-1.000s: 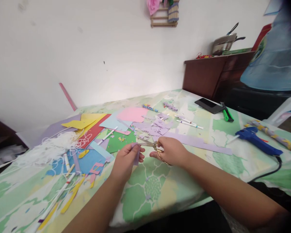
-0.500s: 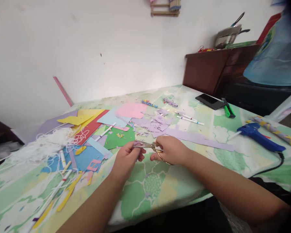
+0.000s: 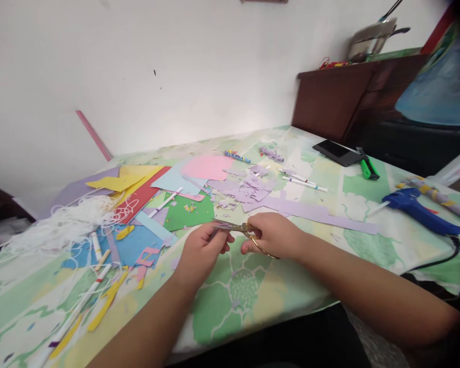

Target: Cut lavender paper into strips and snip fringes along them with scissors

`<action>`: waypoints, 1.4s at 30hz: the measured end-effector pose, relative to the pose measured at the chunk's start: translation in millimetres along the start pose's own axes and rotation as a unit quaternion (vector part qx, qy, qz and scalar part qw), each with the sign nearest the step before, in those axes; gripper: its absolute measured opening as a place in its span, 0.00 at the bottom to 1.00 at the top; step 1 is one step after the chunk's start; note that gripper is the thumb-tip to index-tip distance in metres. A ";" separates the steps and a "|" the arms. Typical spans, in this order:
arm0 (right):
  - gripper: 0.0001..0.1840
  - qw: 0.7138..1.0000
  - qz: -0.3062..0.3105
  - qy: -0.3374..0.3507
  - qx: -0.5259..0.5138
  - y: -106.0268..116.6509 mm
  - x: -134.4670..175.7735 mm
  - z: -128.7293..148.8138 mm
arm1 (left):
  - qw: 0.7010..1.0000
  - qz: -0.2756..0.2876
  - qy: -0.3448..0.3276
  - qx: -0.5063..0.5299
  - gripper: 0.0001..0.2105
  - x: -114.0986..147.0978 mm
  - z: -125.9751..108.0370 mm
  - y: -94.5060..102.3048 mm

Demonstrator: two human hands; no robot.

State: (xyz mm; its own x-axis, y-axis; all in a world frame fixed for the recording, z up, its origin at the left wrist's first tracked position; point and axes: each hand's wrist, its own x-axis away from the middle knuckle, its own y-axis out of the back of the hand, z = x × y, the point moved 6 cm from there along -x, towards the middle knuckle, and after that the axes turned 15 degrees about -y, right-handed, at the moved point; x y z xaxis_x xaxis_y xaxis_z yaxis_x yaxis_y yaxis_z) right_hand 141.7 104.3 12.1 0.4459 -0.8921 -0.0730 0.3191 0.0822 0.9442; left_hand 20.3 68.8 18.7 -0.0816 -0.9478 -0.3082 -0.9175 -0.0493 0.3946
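Note:
My right hand (image 3: 270, 235) grips a pair of small scissors (image 3: 240, 229) by their gold-coloured handles, blades pointing left. At the blades, my left hand (image 3: 207, 243) is closed, thumb against fingers, on a small piece of purple paper (image 3: 223, 225) that is mostly hidden. Both hands are just above the front part of the table. Beyond them lie fringed purple paper scraps (image 3: 253, 190) and a long purple paper strip (image 3: 322, 210). Green paper (image 3: 189, 210) with tiny yellow bits on it lies just beyond my left hand.
On the left are tangled white string (image 3: 72, 225), blue paper (image 3: 128, 245), red paper (image 3: 141, 194) and several markers. A blue glue gun (image 3: 421, 210), a green box cutter (image 3: 368, 167) and a black phone (image 3: 336, 152) lie on the right. A brown cabinet (image 3: 329, 99) stands behind.
The view has tilted down and shifted slightly left. The scissor blades look more closed than before at the purple paper. Both hands keep nearly the same place.

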 end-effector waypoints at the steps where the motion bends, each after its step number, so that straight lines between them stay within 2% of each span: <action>1: 0.28 1.000 -0.004 0.001 0.005 0.3 -0.1 0.0 | 1.000 0.000 0.003 -0.007 0.08 0.2 -0.3 0.8; 8: 0.28 0.999 -0.032 0.016 0.041 1.8 -0.7 -0.2 | 0.999 0.013 0.018 -0.040 0.09 2.9 3.5 3.7; 22: 0.25 1.000 -0.002 -0.008 0.015 -3.7 -5.2 -2.0 | 0.998 0.021 0.037 0.040 0.10 3.3 6.8 0.8; 30: 0.21 0.990 -0.070 -0.110 -0.052 12.7 -6.5 -24.8 | 0.980 0.000 0.105 0.172 0.09 3.0 20.3 -6.8; 35: 0.23 0.998 -0.015 -0.060 -0.013 3.5 -3.5 -13.6 | 0.973 -0.044 0.099 0.203 0.08 1.3 23.6 -4.1; 42: 0.28 1.000 -0.005 -0.017 0.017 -2.7 -2.2 -3.7 | 0.980 -0.066 0.080 0.172 0.09 1.2 19.8 -0.4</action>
State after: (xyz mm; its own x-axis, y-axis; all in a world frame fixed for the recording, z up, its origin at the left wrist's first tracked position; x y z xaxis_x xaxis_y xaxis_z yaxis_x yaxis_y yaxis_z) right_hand 143.0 107.7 8.6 0.4140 -0.9075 -0.0713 0.2946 0.0594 0.9538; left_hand 12.8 73.9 1.1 0.0835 -0.9790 -0.1859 -0.9951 -0.0917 0.0361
